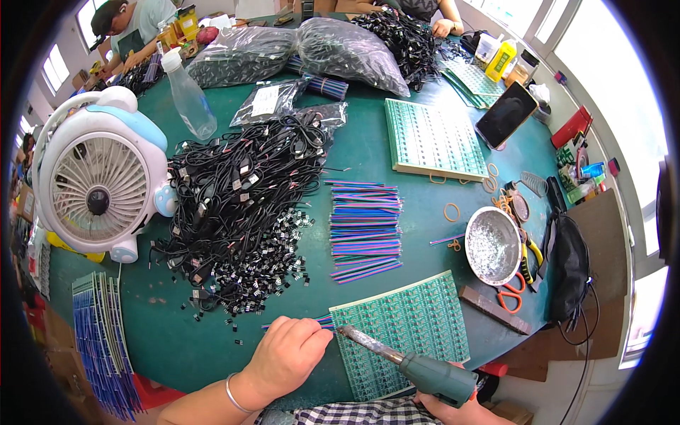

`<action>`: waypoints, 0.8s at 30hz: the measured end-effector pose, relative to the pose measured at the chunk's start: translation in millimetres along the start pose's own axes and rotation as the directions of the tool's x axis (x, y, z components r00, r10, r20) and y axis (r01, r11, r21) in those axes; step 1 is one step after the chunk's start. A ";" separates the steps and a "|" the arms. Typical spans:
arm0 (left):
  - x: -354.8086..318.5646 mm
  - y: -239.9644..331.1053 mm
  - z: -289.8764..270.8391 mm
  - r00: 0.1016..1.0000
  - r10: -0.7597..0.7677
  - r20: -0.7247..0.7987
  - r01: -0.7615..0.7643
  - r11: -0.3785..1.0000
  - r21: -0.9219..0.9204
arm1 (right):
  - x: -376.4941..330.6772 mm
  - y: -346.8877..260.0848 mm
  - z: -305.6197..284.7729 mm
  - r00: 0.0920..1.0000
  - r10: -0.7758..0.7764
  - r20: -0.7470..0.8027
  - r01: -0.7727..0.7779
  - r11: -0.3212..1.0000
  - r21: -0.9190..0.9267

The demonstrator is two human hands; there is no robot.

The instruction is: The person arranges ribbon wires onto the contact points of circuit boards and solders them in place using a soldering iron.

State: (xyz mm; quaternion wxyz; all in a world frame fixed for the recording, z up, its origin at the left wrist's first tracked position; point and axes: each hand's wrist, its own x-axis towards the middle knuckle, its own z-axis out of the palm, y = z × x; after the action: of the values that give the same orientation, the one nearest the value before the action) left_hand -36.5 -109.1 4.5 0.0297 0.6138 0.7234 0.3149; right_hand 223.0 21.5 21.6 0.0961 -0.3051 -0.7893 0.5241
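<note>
My left hand (pixel 289 355) is closed in a pinch on a small bundle of coloured wires (pixel 325 320) at the upper left part of a green circuit board panel (pixel 407 333). In my right hand (pixel 448 409) is a green-handled soldering iron (pixel 438 377), slanting up and left over the panel. Its tip is by the wire ends at the panel's left edge; whether it touches them I cannot tell. Beyond the panel lies a stack of cut coloured wires (pixel 366 230). Small black connectors (pixel 262 265) are heaped left of it.
Black USB cables (pixel 248 166) are piled left of centre beside a white fan (pixel 98 177). To the right stand a metal bowl (pixel 494 244), orange-handled scissors (pixel 511 294), a metal bar (pixel 494 310) and a phone (pixel 507 115). More panels (pixel 433 138) are stacked farther back. Co-workers sit across the table.
</note>
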 end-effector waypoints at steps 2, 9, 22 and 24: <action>0.8 -0.1 -0.8 1.000 -0.007 0.025 0.007 1.000 -0.003 | -1.1 -1.8 -0.4 0.998 0.056 -0.001 -0.056 0.998 0.020; 2.4 -0.1 -0.2 1.000 0.001 0.015 -0.001 1.000 -0.012 | -1.8 -5.0 -2.9 0.999 0.051 -0.011 -0.050 0.999 0.014; 1.8 -0.8 0.4 1.000 -0.026 0.011 0.026 0.999 -0.030 | -3.8 -3.4 0.4 0.997 0.073 -0.017 -0.072 0.997 0.012; 2.1 -0.9 0.3 1.000 -0.027 0.010 0.027 0.999 -0.033 | -2.8 -4.5 0.2 0.994 0.105 -0.022 -0.104 0.994 0.030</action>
State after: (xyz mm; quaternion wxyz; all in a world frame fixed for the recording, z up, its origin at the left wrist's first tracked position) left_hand -37.7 -107.1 4.5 0.0475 0.6049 0.7261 0.3235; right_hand 223.4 18.6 26.0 0.0822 -0.3509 -0.7635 0.5358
